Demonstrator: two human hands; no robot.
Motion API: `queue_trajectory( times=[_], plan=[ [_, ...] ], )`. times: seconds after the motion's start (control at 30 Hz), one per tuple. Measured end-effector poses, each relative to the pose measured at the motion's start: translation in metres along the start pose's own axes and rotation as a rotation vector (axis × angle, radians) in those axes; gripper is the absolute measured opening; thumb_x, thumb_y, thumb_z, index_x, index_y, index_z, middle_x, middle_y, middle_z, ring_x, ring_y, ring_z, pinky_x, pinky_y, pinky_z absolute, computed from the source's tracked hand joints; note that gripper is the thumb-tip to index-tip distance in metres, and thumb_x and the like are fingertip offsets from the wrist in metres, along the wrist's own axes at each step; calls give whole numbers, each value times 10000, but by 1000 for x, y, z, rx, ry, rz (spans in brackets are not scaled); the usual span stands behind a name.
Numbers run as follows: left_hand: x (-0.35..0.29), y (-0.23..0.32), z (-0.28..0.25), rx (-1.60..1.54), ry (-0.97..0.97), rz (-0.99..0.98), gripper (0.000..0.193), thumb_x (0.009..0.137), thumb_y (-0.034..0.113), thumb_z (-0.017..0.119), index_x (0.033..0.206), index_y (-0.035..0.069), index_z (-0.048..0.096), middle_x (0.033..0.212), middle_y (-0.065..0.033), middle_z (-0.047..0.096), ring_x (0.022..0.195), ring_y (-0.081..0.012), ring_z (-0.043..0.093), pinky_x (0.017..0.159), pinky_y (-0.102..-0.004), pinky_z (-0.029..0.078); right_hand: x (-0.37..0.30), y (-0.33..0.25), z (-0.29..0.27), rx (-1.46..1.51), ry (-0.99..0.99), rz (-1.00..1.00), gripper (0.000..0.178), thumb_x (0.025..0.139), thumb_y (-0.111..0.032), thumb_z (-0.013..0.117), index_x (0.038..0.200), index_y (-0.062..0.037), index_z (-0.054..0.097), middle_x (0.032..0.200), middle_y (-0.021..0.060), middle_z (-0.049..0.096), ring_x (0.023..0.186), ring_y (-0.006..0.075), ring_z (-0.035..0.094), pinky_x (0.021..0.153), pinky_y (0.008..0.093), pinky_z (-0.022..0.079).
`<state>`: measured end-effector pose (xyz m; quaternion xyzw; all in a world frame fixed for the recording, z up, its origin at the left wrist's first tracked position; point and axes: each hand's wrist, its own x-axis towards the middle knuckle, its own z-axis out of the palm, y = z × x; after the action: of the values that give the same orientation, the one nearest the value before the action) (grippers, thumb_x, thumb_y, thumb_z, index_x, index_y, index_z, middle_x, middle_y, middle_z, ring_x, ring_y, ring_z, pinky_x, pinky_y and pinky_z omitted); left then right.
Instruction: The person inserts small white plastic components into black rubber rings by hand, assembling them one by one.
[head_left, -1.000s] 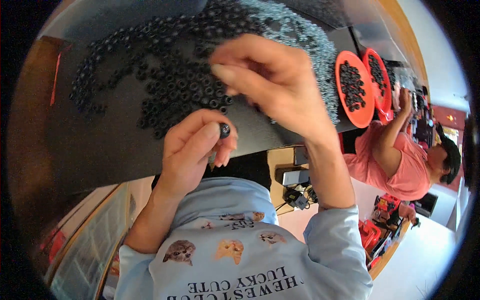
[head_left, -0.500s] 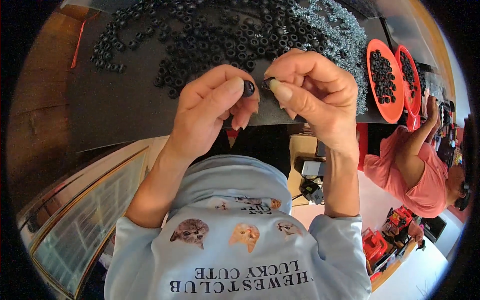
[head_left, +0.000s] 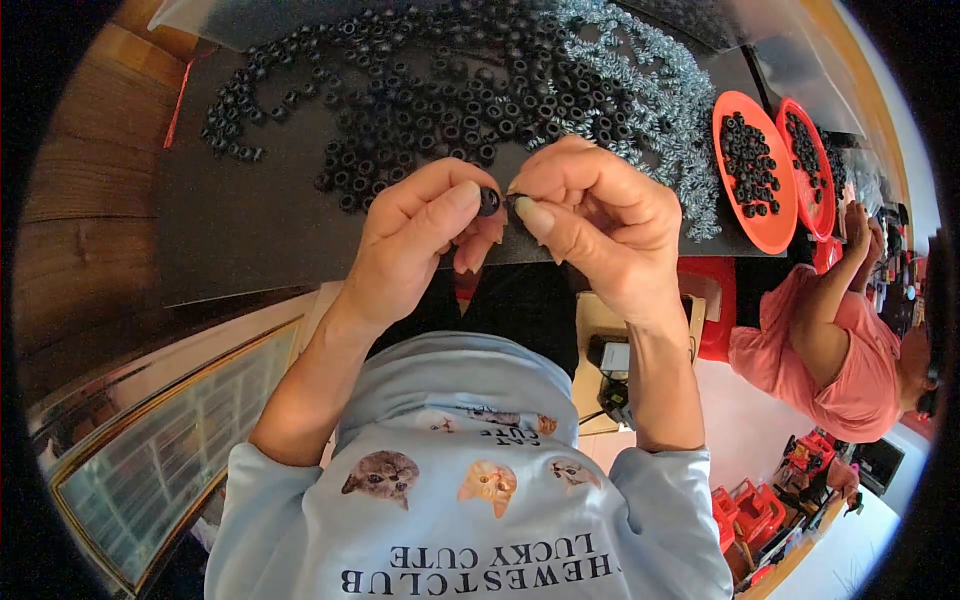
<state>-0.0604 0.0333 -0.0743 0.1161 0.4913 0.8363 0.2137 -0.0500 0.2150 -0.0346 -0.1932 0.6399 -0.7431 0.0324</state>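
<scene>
Between thumb and fingertips, my left hand (head_left: 415, 235) pinches a small round black ring-shaped part (head_left: 489, 202), its hollow end turned to the right. My right hand (head_left: 610, 215) is closed in a pinch on a small dark piece (head_left: 514, 200), mostly hidden by the thumb and finger. The two pieces face each other with a narrow gap between them, above the near edge of the dark tabletop (head_left: 250, 230). Beyond my hands lie many loose black rings (head_left: 400, 120), and a heap of small silvery metal springs (head_left: 655, 90) spreads to their right.
An orange-red oval tray (head_left: 768, 228) holding black rings stands at the table's right, beside a second red tray (head_left: 825, 215). Another person in a pink top (head_left: 850, 370) sits further right. A glass-paned framed panel (head_left: 190, 460) is at lower left. A red stool (head_left: 715, 320) stands below the table.
My hands have come closer together, and the gap between the two pieces has narrowed. The whole view has shifted slightly, so the table appears lower.
</scene>
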Motion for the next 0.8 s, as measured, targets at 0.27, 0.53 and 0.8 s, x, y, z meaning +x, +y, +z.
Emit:
queue_trajectory(
  times=[0.27, 0.53, 0.8],
  plan=[
    [1, 1, 2, 68, -16, 22, 242, 959, 240, 461, 978, 26, 572, 759, -33, 577, 593, -70, 487, 526, -201, 388, -2, 11, 2, -122, 65, -161, 111, 830, 75, 595, 920, 18, 627, 882, 52, 559, 699, 65, 531, 568, 195, 402],
    [1, 1, 3, 76, -11, 27, 236, 961, 231, 464, 967, 25, 579, 740, -19, 572, 586, -59, 481, 518, -191, 378, -2, 20, 3, -135, 108, -97, 71, 819, 14, 635, 888, -1, 635, 825, 21, 549, 630, 43, 473, 542, 200, 377],
    [2, 0, 1, 53, 9, 10, 236, 960, 238, 468, 969, 30, 579, 737, -20, 568, 586, -60, 479, 516, -193, 377, -3, 19, 7, -412, 140, -269, 66, 798, 17, 648, 857, 8, 621, 802, 56, 566, 606, 93, 503, 519, 220, 398]
  ],
)
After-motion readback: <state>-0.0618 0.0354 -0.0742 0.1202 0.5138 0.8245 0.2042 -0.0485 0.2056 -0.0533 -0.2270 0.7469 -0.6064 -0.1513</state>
